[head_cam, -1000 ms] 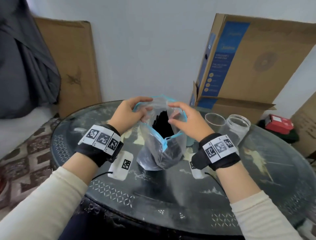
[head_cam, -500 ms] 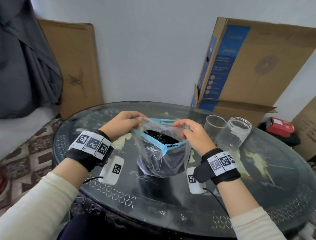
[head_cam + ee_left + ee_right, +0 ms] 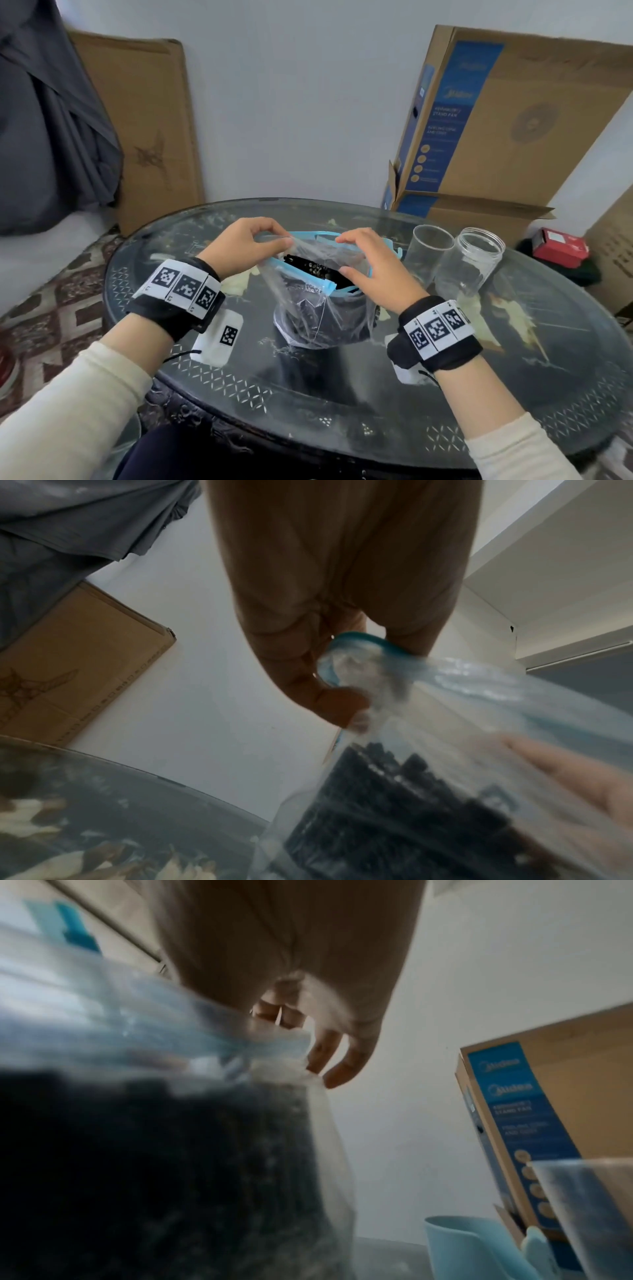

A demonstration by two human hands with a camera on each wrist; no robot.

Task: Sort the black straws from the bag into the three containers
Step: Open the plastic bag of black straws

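A clear plastic bag [image 3: 322, 308] with a blue zip rim stands on the round glass table [image 3: 342, 394], packed with upright black straws [image 3: 315, 269]. My left hand [image 3: 253, 240] pinches the bag's left rim [image 3: 342, 647] between thumb and fingers. On the other side, my right hand [image 3: 370, 270] pinches the right rim [image 3: 274, 1042], holding the mouth spread. To the right stand a clear glass [image 3: 430, 250] and a clear jar [image 3: 474, 262], both without straws. A light blue cup [image 3: 479, 1250] shows in the right wrist view, mostly hidden behind the bag in the head view.
Cardboard boxes [image 3: 513, 120] lean on the wall behind the table's right side. A flat carton [image 3: 147, 130] and grey cloth [image 3: 44, 137] are at the left. A red box [image 3: 561, 245] lies at the far right.
Both hands have lowered the bag and pulled its rim down and wider, so the tops of the straws now show at the mouth. The view has tilted down slightly.
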